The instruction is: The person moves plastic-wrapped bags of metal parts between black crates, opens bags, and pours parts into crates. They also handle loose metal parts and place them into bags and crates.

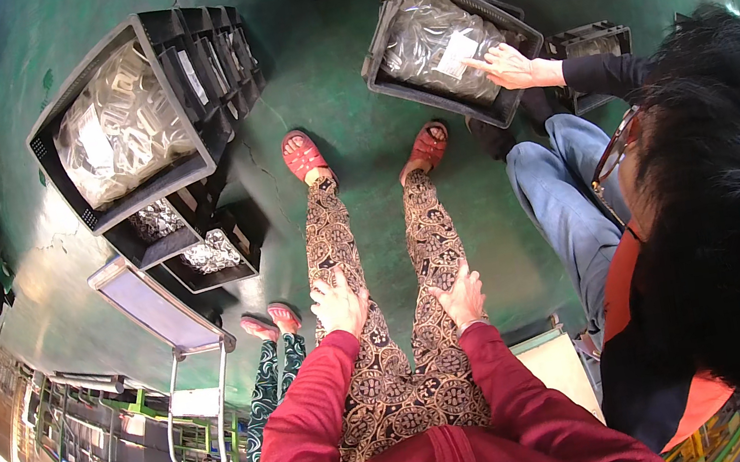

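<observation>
My left hand [341,307] rests on the left leg of my patterned trousers [403,376], fingers apart and holding nothing. On the other thigh lies my right hand [461,296], also open and without anything in it. Ahead and to the right is a black crate [461,102] holding clear plastic bags of parts [427,38]. A co-worker's hand [504,67] reaches over it and touches a white label [457,54] on the bags. Neither of my hands is near the crate.
Stacked black crates [207,150] with bagged clear parts [121,125] stand to the left, above smaller bins of shiny pieces [211,252]. A trolley [159,303] is at lower left, near another person's feet [273,322]. The co-worker [724,204] leans in from the right. The floor [313,56] is green.
</observation>
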`<state>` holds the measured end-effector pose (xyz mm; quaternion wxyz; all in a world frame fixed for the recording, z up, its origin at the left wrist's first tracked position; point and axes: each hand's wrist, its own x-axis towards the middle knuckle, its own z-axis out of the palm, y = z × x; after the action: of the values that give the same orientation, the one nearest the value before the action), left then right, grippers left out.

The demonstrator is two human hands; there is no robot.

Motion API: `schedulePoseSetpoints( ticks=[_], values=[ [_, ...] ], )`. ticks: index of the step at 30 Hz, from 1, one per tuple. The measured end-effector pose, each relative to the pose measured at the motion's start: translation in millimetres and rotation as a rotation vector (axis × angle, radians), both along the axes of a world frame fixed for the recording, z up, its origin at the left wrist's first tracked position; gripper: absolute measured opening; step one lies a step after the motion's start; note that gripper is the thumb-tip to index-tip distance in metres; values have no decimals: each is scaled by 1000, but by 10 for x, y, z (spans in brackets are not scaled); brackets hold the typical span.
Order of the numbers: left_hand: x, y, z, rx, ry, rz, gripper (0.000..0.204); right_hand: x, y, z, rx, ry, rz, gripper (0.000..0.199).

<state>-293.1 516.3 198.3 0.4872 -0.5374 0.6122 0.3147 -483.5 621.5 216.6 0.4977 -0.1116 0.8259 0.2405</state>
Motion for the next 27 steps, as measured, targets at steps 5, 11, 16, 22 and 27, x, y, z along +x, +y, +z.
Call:
schedulePoseSetpoints(
  ticks=[5, 11, 16, 22, 27],
  values=[
    [-6, 131, -37, -13, -8, -27, 78, 43, 25, -33, 33, -4, -17, 91],
    [9, 163, -60, -39, 18, -21, 76, 23, 79, -61, 18, -8, -27, 96],
    [22, 205, -65, -53, 11, -26, 77, 18, 87, -52, 2, -7, -10, 94],
    [41, 217, -69, -36, 16, -15, 78, 35, 166, -88, -34, 1, -6, 91],
    [45, 212, -67, 1, -2, -1, 78, 10, 121, -72, -23, -24, -20, 93]
  ],
)
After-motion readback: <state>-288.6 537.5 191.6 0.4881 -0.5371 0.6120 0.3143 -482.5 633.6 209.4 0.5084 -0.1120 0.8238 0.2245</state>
